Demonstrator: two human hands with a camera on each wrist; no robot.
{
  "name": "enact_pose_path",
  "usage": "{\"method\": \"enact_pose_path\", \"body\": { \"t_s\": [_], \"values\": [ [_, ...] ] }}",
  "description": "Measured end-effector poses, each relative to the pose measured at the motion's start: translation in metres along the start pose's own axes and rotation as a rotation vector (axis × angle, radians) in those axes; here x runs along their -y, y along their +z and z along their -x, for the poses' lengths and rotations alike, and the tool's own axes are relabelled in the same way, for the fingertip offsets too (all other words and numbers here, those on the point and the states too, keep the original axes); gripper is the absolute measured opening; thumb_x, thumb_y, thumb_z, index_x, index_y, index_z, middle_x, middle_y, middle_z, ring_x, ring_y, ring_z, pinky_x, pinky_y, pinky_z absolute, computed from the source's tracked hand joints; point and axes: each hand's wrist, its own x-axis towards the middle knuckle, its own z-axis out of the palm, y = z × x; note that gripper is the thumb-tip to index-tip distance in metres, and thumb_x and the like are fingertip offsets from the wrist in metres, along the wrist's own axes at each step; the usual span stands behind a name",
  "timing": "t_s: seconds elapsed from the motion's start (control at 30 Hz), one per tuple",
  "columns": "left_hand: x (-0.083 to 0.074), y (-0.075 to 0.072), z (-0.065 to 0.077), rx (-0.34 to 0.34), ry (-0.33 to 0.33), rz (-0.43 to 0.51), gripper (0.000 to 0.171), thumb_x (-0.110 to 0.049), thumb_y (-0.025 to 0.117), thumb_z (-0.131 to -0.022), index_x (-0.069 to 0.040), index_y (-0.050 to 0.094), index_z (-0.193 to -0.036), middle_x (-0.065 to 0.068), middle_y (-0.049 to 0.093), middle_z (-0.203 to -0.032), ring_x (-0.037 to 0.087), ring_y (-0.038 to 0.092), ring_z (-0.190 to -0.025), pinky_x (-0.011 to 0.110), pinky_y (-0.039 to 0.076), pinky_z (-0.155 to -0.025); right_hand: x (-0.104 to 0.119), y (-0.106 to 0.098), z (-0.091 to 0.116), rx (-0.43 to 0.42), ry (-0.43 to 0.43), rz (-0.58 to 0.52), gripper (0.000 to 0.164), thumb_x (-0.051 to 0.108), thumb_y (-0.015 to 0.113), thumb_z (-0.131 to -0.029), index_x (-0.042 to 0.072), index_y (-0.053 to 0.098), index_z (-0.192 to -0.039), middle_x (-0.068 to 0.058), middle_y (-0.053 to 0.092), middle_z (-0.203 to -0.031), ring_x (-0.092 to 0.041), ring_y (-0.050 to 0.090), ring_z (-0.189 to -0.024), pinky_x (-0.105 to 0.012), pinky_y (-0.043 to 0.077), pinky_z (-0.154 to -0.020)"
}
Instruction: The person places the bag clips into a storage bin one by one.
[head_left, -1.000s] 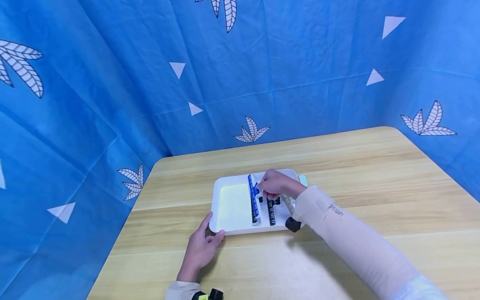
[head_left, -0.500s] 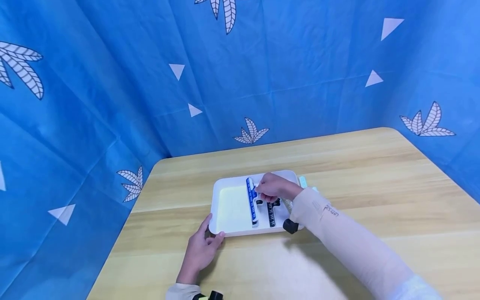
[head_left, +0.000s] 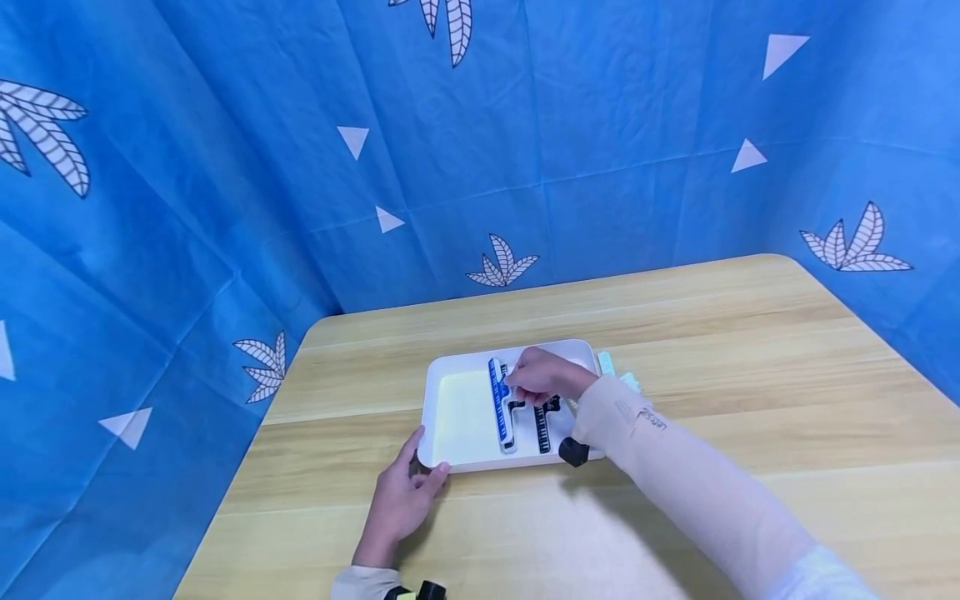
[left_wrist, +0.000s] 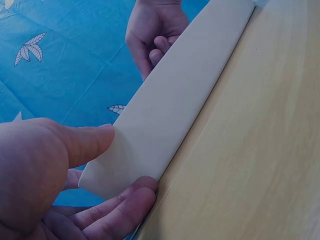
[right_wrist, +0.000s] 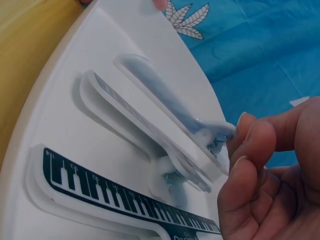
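Note:
A white tray (head_left: 457, 458) lies on the table. My left hand (head_left: 405, 496) grips its near left corner; in the left wrist view the thumb lies on the tray's outer wall (left_wrist: 165, 90), with fingertips at its lower edge. My right hand (head_left: 543, 373) is over the tray and pinches the handle of a blue piano-key clip (head_left: 498, 404). That clip (right_wrist: 155, 87) stands on its side in the right wrist view. Close beside it is another clip (right_wrist: 125, 115), its face seen edge-on. A black piano-key clip (head_left: 542, 429) lies to the right, also inside the tray.
Right of the tray, mint-green items (head_left: 605, 362) show partly behind my right forearm. The tray's left half (head_left: 461, 408) shows bare white floor. A wooden table (head_left: 712, 333) surrounds the tray, and a blue patterned curtain (head_left: 600, 167) hangs behind it.
My right hand has shifted slightly left and nearer with the blue clip, which has moved left across the tray floor. My left hand keeps its grip on the corner.

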Motion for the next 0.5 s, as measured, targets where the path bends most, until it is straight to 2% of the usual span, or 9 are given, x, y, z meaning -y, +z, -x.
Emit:
{"method": "enact_pose_path", "body": {
  "t_s": [0.17,0.33,0.5],
  "values": [
    [0.0007,-0.0011,-0.0006,0.0,-0.002,0.002,0.074,-0.04,0.061,-0.085,-0.014,0.024,-0.144,0.017,0.058,-0.115,0.006,0.062,-0.071,0.035,0.045,-0.074,0.0011,0.0021,-0.0014,0.018,0.007,-0.031,0.025,0.019,0.053,-0.091,0.002,0.06,-0.075,-0.004,0.056,-0.061,-0.012,0.046,-0.049,-0.022,0.04,-0.047],
    [0.0011,-0.0016,-0.0009,0.015,0.013,0.007,0.075,-0.04,0.06,-0.086,-0.012,0.023,-0.145,0.003,0.067,-0.088,0.006,0.063,-0.07,0.036,0.045,-0.074,0.0026,0.0034,-0.0022,0.02,-0.001,-0.036,0.026,0.017,0.052,-0.091,-0.003,0.063,-0.079,-0.005,0.055,-0.06,-0.011,0.045,-0.047,-0.022,0.039,-0.046],
    [0.0001,-0.002,-0.0014,0.019,0.016,0.002,0.075,-0.041,0.06,-0.086,-0.012,0.023,-0.145,0.0,0.068,-0.083,0.006,0.062,-0.069,0.036,0.045,-0.074,0.001,0.0059,-0.0056,0.021,-0.005,-0.033,0.026,0.016,0.052,-0.09,-0.001,0.063,-0.074,-0.004,0.055,-0.058,-0.011,0.045,-0.046,-0.021,0.039,-0.045]
  ]
}}
